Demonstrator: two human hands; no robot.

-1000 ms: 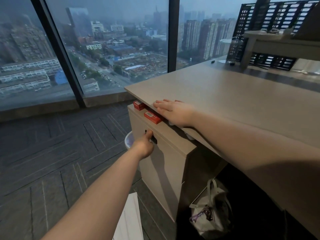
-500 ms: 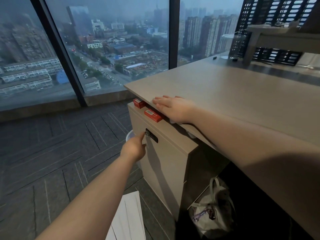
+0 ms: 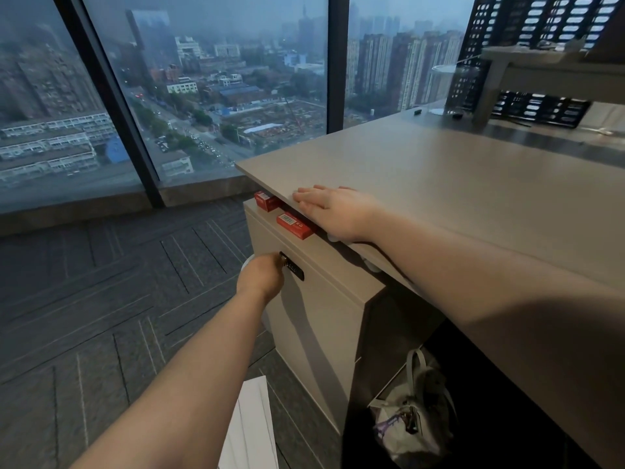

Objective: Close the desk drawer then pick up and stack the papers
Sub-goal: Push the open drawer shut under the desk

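Note:
The beige drawer cabinet [image 3: 314, 319] stands under the desk's left end, its front flush and closed. My left hand [image 3: 262, 277] is pressed against the front beside the black lock [image 3: 293, 268], fingers curled at it, holding nothing that I can see. My right hand [image 3: 333, 211] lies flat, fingers apart, on the edge of the desk top [image 3: 456, 184]. White papers [image 3: 252, 428] lie on the carpet by the cabinet's foot, partly hidden behind my left forearm.
Two red boxes [image 3: 294, 225] sit on the cabinet top under the desk edge. A grey bag [image 3: 412, 421] rests in the dark space under the desk. A white round bin [image 3: 248, 262] peeks out behind my left hand. Floor-to-ceiling windows stand behind; a black perforated rack [image 3: 541, 106] is at the desk's far end.
My left hand dropped slightly away from the lock, then came back up against it. The camera moved a little lower, showing more of the papers. My right hand stayed put.

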